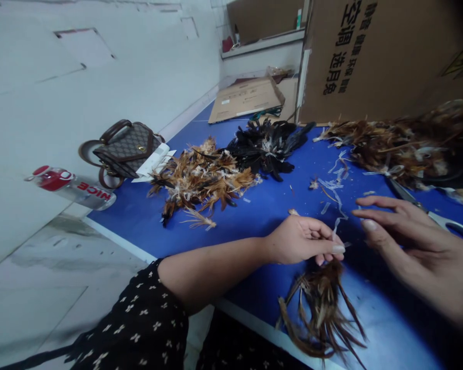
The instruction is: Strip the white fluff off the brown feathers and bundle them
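My left hand is closed around the bound end of a bunch of brown feathers, whose long tips hang down toward the table's front edge. A thin clear plastic strip rises from its fingertips. To the right, my right hand is held with its thumb and fingers apart, and nothing shows between them. Scissors with a pale handle lie behind my right hand, which partly hides them. More clear strips and feather scraps are scattered on the blue tabletop beyond both hands.
Brown feather bunches and black feathers lie beyond my left hand. Another brown feather pile sits at the right below a large cardboard box. A handbag, a bottle and flat cardboard line the left and back.
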Available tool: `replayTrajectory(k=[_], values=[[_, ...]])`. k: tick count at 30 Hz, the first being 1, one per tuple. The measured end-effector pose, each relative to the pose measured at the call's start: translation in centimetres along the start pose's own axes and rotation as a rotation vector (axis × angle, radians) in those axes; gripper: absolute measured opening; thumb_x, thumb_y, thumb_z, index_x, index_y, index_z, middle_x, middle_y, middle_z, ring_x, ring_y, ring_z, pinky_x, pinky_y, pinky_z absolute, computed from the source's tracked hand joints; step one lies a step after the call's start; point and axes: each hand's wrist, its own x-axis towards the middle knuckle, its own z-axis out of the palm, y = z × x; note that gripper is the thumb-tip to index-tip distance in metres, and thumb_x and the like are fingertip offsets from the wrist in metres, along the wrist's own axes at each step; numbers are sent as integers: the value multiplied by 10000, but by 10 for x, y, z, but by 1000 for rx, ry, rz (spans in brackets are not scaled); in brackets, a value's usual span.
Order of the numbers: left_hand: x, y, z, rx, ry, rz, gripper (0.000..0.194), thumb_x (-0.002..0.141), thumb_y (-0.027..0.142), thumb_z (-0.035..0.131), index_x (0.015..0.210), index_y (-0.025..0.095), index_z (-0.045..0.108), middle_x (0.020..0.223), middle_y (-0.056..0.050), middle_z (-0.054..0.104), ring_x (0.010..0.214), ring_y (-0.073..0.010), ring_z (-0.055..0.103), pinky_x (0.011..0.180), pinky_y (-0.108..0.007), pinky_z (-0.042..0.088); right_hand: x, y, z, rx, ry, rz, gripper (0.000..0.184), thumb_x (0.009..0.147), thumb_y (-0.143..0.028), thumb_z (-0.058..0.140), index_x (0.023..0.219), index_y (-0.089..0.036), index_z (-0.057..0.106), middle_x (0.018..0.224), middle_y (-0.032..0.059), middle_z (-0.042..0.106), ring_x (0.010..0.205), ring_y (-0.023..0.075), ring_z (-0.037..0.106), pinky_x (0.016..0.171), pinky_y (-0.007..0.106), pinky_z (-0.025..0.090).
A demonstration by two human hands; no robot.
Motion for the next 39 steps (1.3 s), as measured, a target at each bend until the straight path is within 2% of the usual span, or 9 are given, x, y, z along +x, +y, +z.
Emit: replayTrajectory(k=[3,7,12,18,22,27,34,37,39], values=[[1,1,-5,15,33,46,586,640,515,1100,921,115,778,838,-56,813,622,-88,671,661,-273,556,-1,8,-7,-2,-55,45,100,1044,-388,775,984,-315,806,1206,62,788,1118,253,760,987,393,575],[3,-2,-9,28,29,80,578,659,525,1092,931,116,787,851,-67,820,629,-94,682,669,-273,563,2,9,-5,27,-238,59,203,1049,-486,749,1082,-312,848,1175,72,822,1076,271,803,942,380,623],[5,-7,-12,42,16,110,592,662,548,1089,914,116,773,867,-83,823,630,-102,687,656,-279,561,3,4,0,91,-352,144,234,1085,-489,718,1018,-296,830,955,23,820,809,189,787,721,279,602],[6,-9,-13,-15,51,149,631,576,536,1122,836,121,725,799,-32,774,616,-101,687,651,-280,556,-7,4,-3,142,-386,62,91,1086,-378,737,1087,-314,801,1030,24,801,870,186,776,775,274,608],[7,-12,-13,-34,91,160,648,534,513,1136,775,120,681,911,-61,805,625,-88,695,668,-285,573,-8,3,-4,198,-467,27,92,1087,-352,731,1090,-326,820,1059,31,808,903,199,797,810,283,635],[8,-17,-14,-14,98,182,628,556,499,1133,787,115,693,940,-67,800,657,-94,704,680,-290,583,-1,4,-1,148,-279,177,216,1061,-509,757,1136,-331,856,1134,51,849,961,225,826,860,293,647],[5,-16,-11,26,39,232,605,612,548,1111,796,126,718,948,-77,788,773,-136,741,740,-313,612,0,-1,15,326,-322,374,392,1012,-646,785,1027,-254,803,961,62,825,837,202,775,739,256,646],[4,-14,-10,95,94,325,566,664,562,1088,780,140,729,954,-93,793,887,-177,780,887,-361,637,0,-1,18,385,-296,416,398,989,-645,819,996,-248,793,905,51,801,791,183,750,722,244,638],[2,-11,-9,228,153,419,451,731,475,1064,758,160,742,946,-95,804,912,-185,781,967,-381,633,0,-1,19,407,-283,445,409,966,-650,846,1002,-246,795,920,55,802,803,185,748,725,246,637]])
